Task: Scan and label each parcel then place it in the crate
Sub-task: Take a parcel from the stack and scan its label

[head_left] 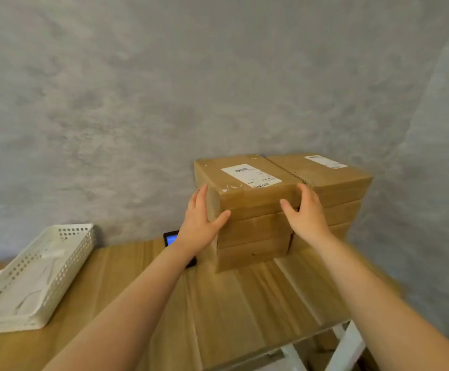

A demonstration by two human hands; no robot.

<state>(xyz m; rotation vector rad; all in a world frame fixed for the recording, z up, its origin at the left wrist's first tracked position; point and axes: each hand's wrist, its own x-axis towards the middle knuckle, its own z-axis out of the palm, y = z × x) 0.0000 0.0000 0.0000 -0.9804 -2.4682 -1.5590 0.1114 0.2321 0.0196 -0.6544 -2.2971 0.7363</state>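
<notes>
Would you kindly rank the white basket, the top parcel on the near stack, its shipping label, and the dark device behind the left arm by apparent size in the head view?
1. white basket, though it sits nearer the camera
2. top parcel
3. shipping label
4. dark device, partly hidden by the arm, so its true extent is unsure

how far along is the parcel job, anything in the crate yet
Done: nothing visible; the white crate holds no parcels. In hand: both hands, left hand and right hand, grip the top parcel of the near stack. Left: every stacked parcel.
</notes>
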